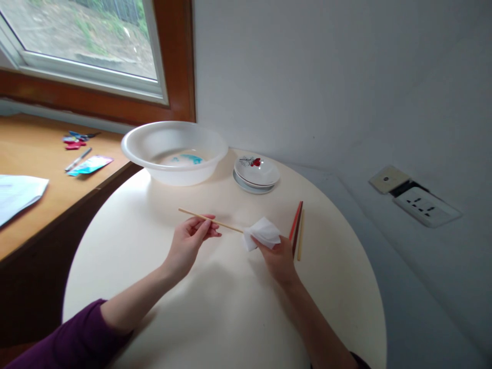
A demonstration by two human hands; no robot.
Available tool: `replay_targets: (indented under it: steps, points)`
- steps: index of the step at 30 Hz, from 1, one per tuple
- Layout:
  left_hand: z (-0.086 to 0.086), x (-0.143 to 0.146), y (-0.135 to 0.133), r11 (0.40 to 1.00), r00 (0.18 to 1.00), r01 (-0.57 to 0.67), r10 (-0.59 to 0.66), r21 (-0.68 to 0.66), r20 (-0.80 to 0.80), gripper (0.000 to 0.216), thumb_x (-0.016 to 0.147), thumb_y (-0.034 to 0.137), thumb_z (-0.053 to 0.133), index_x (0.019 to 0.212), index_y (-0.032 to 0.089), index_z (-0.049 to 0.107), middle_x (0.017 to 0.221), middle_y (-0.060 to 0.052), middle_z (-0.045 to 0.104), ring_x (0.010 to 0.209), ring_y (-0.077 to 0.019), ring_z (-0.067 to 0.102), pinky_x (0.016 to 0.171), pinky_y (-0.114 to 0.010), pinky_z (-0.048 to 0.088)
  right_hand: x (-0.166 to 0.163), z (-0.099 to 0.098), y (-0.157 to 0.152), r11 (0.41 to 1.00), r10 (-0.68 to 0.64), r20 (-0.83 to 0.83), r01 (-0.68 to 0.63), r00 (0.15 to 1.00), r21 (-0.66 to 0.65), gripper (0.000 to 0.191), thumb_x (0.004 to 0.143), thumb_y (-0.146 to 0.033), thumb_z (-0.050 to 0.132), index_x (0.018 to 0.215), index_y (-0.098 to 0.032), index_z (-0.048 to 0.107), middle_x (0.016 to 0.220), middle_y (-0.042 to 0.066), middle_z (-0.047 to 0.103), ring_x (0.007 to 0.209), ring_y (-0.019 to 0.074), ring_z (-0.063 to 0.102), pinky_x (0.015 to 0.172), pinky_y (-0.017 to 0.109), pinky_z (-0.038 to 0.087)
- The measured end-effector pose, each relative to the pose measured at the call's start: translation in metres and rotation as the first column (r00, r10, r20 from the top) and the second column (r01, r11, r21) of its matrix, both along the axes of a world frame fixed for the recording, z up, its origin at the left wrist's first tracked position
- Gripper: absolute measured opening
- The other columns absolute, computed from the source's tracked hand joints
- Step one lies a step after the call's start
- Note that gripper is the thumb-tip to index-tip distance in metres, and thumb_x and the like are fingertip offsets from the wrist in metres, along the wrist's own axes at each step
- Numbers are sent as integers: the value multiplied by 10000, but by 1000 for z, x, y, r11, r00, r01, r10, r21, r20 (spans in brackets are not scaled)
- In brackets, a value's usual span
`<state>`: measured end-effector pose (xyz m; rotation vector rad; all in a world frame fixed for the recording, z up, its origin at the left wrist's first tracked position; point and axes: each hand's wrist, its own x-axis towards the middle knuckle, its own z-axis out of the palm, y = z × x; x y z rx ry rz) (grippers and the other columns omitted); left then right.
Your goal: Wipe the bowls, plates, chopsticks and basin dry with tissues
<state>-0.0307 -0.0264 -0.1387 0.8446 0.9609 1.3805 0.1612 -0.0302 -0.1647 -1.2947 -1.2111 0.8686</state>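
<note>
My left hand (191, 241) pinches a thin wooden chopstick (226, 224) near its left end and holds it level above the round cream table (215, 307). My right hand (277, 259) grips a folded white tissue (263, 232) that is wrapped around the chopstick's right end. Just right of that hand lie a red chopstick (295, 221), a dark one and a pale wooden one (300, 236), side by side on the table.
A white plastic basin (175, 151) with a little water stands at the table's far edge. Beside it are stacked small white dishes (257, 172). A wooden sill (46, 179) at left holds paper, a pen and packets. Wall sockets (425, 205) sit at right.
</note>
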Motion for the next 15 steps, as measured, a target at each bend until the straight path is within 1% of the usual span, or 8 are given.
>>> replay_targets:
  steps: [4,6,8,11,12,13,14,15]
  points:
    - [-4,5,-2,994,987,101,-105,-41,-122,357,708,437,621,810,95,618,647,-17,610,594,-135,596,692,-331,514,-9,0,-8,984,178,121,-176,977,-25,181,641,-315,686,639,-136,666,598,22,642,555,159,558,544,265,435]
    - [-6,7,-3,992,981,117,-121,-38,-150,341,706,444,618,756,107,608,608,6,575,590,-128,585,693,-324,510,-13,3,-11,967,255,170,-255,952,-23,173,674,-304,655,626,-138,649,569,8,617,525,135,523,508,236,401]
    - [-7,7,-2,993,982,115,-115,-9,-148,315,719,438,609,708,124,581,609,14,563,624,-124,584,714,-314,505,-15,8,-13,943,329,222,-332,918,-26,172,699,-283,625,597,-144,632,545,-2,596,507,118,497,489,217,374]
    - [-6,4,-1,994,992,111,-110,7,-61,300,755,439,573,689,155,503,651,5,600,684,-132,605,732,-312,498,-15,12,-16,900,424,298,-435,855,-32,150,711,-197,573,575,-153,619,553,-10,582,517,111,495,499,207,363]
    - [-5,3,0,994,994,109,-110,-3,-22,297,764,440,560,688,168,471,619,18,593,637,-123,599,694,-302,500,-15,12,-16,891,439,317,-453,840,-32,151,709,-172,557,571,-155,615,554,-15,575,517,109,494,502,205,359]
    - [-4,2,2,994,994,107,-107,-20,14,294,773,438,550,686,179,442,556,43,561,547,-102,569,626,-278,495,-15,10,-16,888,444,326,-458,835,-37,153,707,-163,550,567,-157,611,549,-20,567,513,107,491,499,204,355]
    - [-3,1,3,993,994,107,-106,-40,40,294,778,433,543,678,187,416,482,74,500,443,-74,500,534,-240,466,-15,8,-15,891,442,318,-452,839,-47,153,707,-174,555,564,-158,608,541,-23,561,505,106,488,493,204,353]
    - [-2,0,3,991,992,120,-116,-64,57,299,783,426,539,665,191,396,428,100,423,364,-49,404,448,-201,406,-14,6,-15,899,431,293,-434,853,-57,154,709,-205,572,566,-159,608,534,-24,560,498,107,486,489,207,356]
